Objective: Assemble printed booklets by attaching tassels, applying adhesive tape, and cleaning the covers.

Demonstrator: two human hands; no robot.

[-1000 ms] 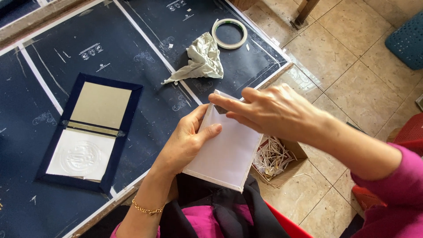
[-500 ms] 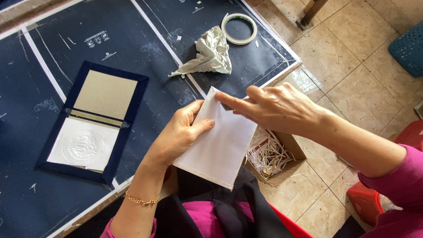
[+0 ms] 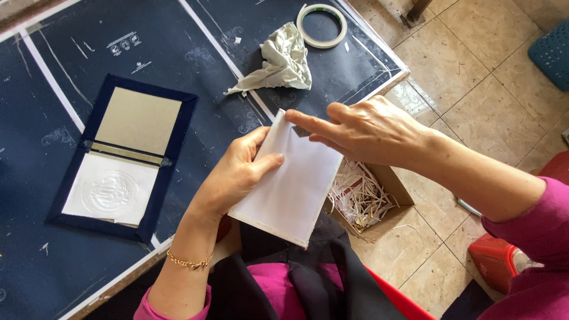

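White card panel (image 3: pixel 290 189), held above the lap at the tabletop (image 3: pixel 53 77) edge: left hand (image 3: pixel 237 175) clasps its left side, right hand (image 3: pixel 361 127) presses fingertips at its top corner; navy folder (image 3: pixel 121 157) lies open, tape ring (image 3: pixel 321 25) and crumpled paper (image 3: pixel 283 62) unused, fitting apparently unfinished.

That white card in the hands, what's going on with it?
A person holds a white card over their lap with both hands. The left hand grips its left edge, and the right hand presses fingertips on its top edge. On the dark blue table lie an open blue folder with an embossed white sheet, a crumpled cloth and a roll of tape. A cardboard box of paper shreds sits on the tiled floor.
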